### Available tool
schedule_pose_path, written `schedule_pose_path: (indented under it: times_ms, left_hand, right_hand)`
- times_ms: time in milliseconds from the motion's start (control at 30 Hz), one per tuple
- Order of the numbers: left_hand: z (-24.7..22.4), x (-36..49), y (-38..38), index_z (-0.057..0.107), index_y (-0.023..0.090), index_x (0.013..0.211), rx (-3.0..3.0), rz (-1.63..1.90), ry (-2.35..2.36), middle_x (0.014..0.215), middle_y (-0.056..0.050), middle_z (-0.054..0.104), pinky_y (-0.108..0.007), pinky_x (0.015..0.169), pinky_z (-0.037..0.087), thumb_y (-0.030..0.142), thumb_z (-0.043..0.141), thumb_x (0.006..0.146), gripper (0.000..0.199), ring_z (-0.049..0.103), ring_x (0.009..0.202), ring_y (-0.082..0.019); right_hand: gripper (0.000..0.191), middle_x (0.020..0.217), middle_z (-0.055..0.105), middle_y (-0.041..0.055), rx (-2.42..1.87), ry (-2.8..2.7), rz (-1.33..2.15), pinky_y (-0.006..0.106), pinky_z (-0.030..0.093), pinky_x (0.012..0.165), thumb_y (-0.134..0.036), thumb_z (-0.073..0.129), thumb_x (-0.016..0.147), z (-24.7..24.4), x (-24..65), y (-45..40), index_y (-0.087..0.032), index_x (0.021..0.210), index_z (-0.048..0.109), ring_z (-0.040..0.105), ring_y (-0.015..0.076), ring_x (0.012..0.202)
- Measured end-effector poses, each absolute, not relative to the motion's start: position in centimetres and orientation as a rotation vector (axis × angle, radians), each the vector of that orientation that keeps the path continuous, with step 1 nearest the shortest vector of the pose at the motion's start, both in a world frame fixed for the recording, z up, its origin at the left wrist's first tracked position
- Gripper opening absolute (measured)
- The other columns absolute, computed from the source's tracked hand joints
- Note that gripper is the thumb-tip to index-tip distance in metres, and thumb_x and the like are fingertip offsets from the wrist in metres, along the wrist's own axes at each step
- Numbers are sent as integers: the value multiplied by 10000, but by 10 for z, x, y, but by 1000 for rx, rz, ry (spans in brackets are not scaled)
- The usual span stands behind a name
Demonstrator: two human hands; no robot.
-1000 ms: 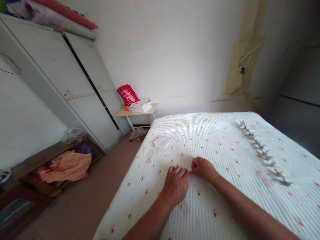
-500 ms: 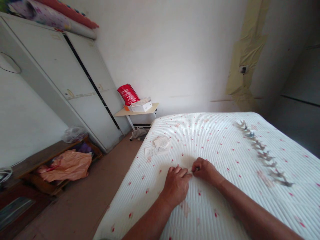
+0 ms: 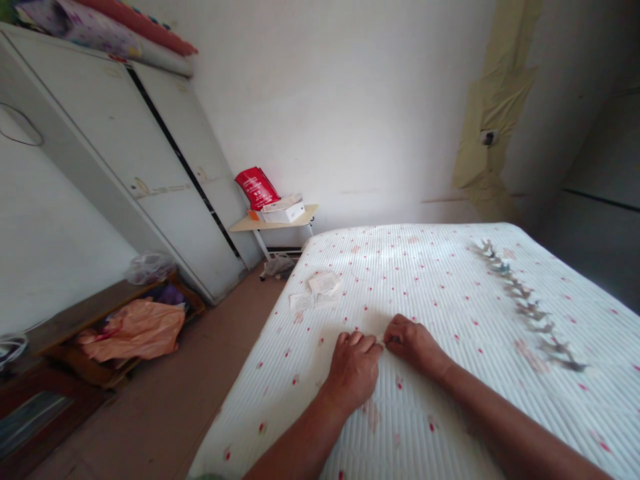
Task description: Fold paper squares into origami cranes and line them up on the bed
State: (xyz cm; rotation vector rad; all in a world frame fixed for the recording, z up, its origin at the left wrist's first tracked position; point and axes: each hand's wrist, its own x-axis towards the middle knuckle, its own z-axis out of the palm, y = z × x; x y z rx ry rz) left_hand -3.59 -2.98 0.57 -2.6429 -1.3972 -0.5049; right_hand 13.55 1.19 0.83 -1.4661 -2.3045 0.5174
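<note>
We see soft, diffuse light, brightest across the middle of the wall [image 3: 320, 107] and with a pale sheen on the far part of the bed [image 3: 400, 253]; the right corner and the floor [image 3: 200, 373] fall dim. Faint shadow gathers beside the left hand [image 3: 353, 370]. We find the row of small figures [image 3: 530, 310] smeared, the wardrobe [image 3: 165, 173] slanted by wide-angle distortion, and the small pale piece [image 3: 380, 339] seemingly too soft to make out

The piece [image 3: 380, 339] between the left hand [image 3: 354, 370] and right hand [image 3: 414, 343] was off-white. The bed cover [image 3: 450, 287] beneath them was white, finely striped, with red dots and pink motifs. Figures [image 3: 543, 328] right of the hands were mainly grey.
</note>
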Motion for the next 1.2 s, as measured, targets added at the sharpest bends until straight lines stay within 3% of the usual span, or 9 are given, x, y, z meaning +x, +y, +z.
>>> schedule_pose_path:
  times_ms: [400, 633, 1000, 1200]
  left_hand:
    - [6, -35, -29, 609, 230, 926, -2642, -435, -1392, 967, -29, 622, -352, 788, 368, 196, 499, 825, 153, 505, 913, -176]
    - [5, -35, -29, 606, 220, 915, -2649, -414, -1403, 973, -32, 623, -354, 781, 375, 190, 499, 825, 143, 505, 912, -179]
    - [8, -34, -32, 597, 243, 991, -2653, -395, -1412, 990, -38, 613, -358, 786, 369, 205, 460, 851, 199, 495, 922, -185]
    - [8, -33, -32, 591, 233, 982, -2668, -375, -1452, 954, -41, 602, -358, 797, 362, 196, 450, 852, 195, 479, 935, -193]
  right_hand:
    - [213, 937, 614, 80, -1811, -2380, 437, 279, 372, 688, -151, 427, 772, 32, 120, 11, -156, 781, 639, 602, 185, 844]
    - [190, 876, 671, 127, -1972, -2303, 512, 294, 405, 674, -146, 474, 724, 35, 115, 21, -129, 807, 644, 633, 244, 842]
    - [185, 847, 674, 134, -1967, -2308, 481, 293, 415, 646, -144, 498, 689, 33, 114, 25, -130, 778, 660, 635, 250, 819]
    - [137, 808, 654, 81, -1908, -2235, 509, 251, 384, 619, -165, 521, 685, 22, 119, 26, -164, 714, 655, 616, 189, 757]
